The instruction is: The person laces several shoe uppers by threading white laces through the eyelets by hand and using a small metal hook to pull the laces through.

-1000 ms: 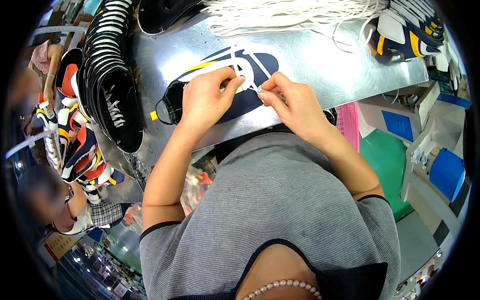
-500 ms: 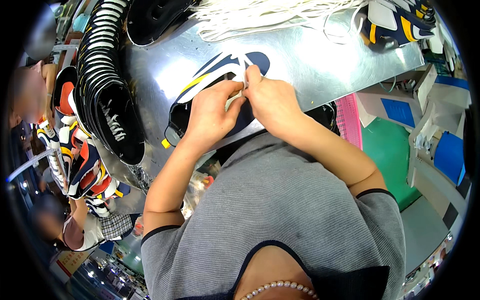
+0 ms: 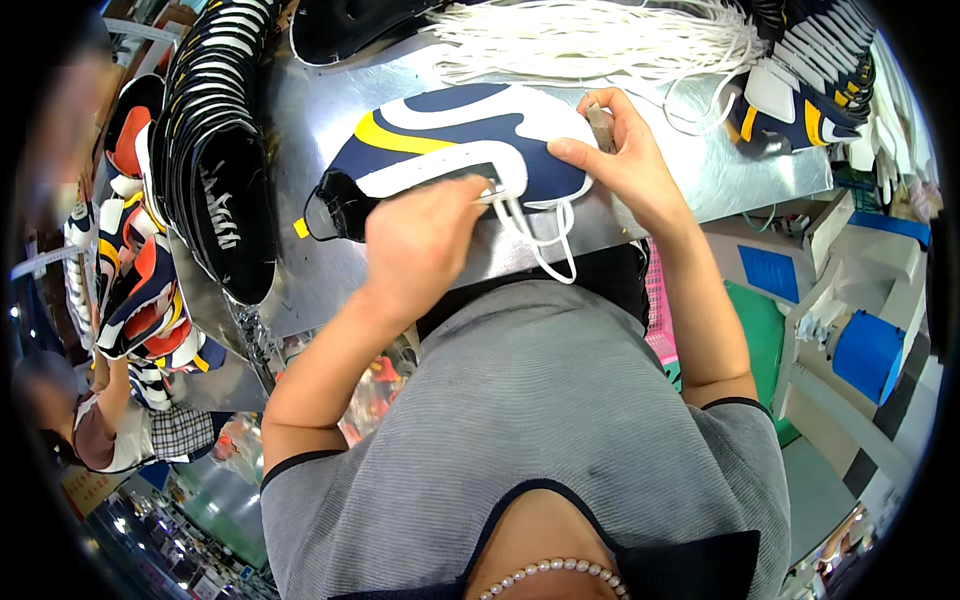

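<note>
Shoe upper [image 3: 470,133] w/ R hand [image 3: 645,175] at toe, fingers spread; L hand [image 3: 425,240] blurred, grip unclear; pink bskt [image 3: 657,312], contents hidden.

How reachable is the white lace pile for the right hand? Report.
Likely yes: the right hand is at the end of the shoe upper, and only metal tabletop seems to lie between it and the white lace pile.
</note>
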`<state>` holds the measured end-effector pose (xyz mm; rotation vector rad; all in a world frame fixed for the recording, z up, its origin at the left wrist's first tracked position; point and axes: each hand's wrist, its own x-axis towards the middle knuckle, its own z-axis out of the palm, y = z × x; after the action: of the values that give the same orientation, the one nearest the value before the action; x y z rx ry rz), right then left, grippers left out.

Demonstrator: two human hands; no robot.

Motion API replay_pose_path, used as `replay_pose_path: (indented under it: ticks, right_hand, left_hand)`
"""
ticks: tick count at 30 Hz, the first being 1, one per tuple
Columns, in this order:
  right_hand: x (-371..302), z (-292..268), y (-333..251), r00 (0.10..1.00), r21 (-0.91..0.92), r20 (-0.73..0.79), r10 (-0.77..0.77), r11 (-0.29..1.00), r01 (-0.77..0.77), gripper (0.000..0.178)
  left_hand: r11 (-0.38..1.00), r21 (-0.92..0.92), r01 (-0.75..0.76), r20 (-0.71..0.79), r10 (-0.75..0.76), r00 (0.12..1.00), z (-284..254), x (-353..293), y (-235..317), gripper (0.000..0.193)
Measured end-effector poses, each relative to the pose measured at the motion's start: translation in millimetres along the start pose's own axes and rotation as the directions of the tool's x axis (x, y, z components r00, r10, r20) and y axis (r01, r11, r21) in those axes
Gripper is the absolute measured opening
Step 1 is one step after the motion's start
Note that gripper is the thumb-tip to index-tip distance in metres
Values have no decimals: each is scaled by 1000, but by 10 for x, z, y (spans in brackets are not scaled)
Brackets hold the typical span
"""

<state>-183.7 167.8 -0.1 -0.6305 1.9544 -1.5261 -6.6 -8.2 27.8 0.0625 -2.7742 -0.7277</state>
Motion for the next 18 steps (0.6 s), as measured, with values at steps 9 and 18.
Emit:
replay_pose_path:
  ticks: [9, 18]
  right_hand:
    - [-45, 277, 83, 966, -36, -140, -215, 977, 212, 48]
    - [-82, 203, 202, 984, 141, -168, 54, 990, -31, 44]
  left_hand:
    - [380, -312, 871, 745, -471, 472, -165, 254, -222, 49]
    - [841, -335, 424, 249, -355, 901, 43, 117, -454, 16]
